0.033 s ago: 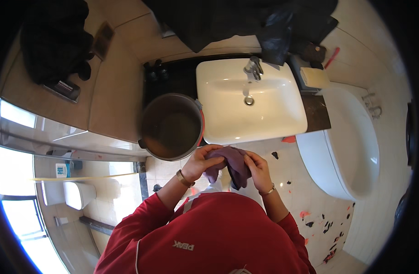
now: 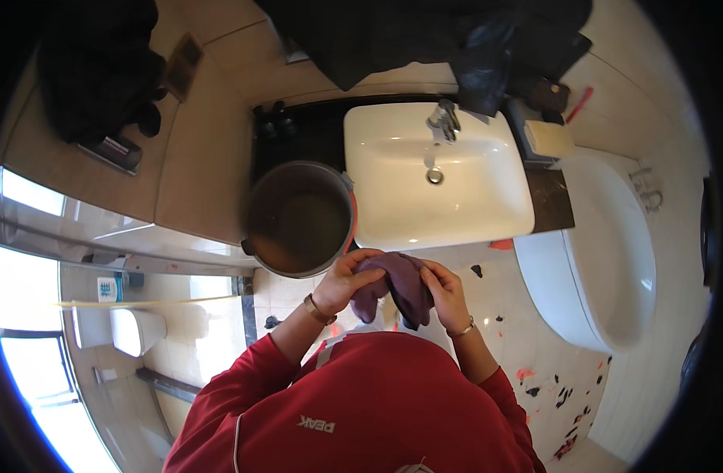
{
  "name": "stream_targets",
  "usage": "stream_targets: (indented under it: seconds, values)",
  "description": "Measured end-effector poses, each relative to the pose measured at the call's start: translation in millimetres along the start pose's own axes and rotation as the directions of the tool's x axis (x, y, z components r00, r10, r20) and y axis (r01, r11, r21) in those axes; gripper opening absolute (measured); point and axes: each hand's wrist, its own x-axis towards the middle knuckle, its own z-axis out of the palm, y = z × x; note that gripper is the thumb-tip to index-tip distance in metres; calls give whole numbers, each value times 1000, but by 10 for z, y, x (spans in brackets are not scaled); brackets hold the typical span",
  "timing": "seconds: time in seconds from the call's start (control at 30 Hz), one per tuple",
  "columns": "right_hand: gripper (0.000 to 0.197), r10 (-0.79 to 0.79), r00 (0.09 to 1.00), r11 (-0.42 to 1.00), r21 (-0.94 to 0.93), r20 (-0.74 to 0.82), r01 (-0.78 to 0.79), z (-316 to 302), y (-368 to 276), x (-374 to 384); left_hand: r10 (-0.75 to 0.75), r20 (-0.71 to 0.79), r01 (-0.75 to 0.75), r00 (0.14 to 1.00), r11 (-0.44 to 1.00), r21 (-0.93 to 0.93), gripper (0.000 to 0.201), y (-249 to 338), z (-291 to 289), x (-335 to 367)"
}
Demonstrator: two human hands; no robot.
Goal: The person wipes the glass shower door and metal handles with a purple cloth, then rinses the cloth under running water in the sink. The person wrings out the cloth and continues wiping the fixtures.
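Observation:
A purple cloth (image 2: 405, 282) hangs folded between my two hands, in front of the washbasin's near edge. My left hand (image 2: 352, 277) pinches its left side, thumb on top. My right hand (image 2: 444, 288) has thumb and fingers closed on its right side. What kind of cloth item it is, I cannot make out. Just beyond my left hand stands a dark bucket (image 2: 352, 206) with a red band on its side, some brownish liquid at its bottom. To its right is the white washbasin (image 2: 448, 211).
A chrome tap (image 2: 444, 122) stands at the basin's back. Dark garments (image 2: 424, 31) hang above it. A white bathtub (image 2: 547, 276) is at the right, with black and red scraps (image 2: 566, 394) scattered on the tiled floor. A toilet (image 2: 136, 331) stands far left.
The view has shifted slightly, so the basin and bucket sit a little farther right in it. Both hands keep their hold on the purple cloth.

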Motion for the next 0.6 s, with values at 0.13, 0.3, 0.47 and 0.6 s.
stream_targets:
  seconds: [0.13, 0.3, 0.47, 0.6]
  values:
    - [46, 60, 961, 995, 57, 269, -78, -11, -35, 330, 119, -181, -159, 976, 961, -225, 33, 316, 73, -7]
    - [46, -42, 904, 947, -270, 426, 171, 70, -67, 838, 156, -327, -215, 932, 965, -152, 39, 674, 238, -56]
    - [38, -56, 929, 978, -168, 365, 126, -301, -26, 1263, 141, -370, -203, 918, 970, -133, 46, 722, 392, 219]
    - [33, 28, 963, 995, 83, 268, -52, -691, -21, 1550, 100, -297, -157, 949, 972, -174, 55, 678, 565, 542]
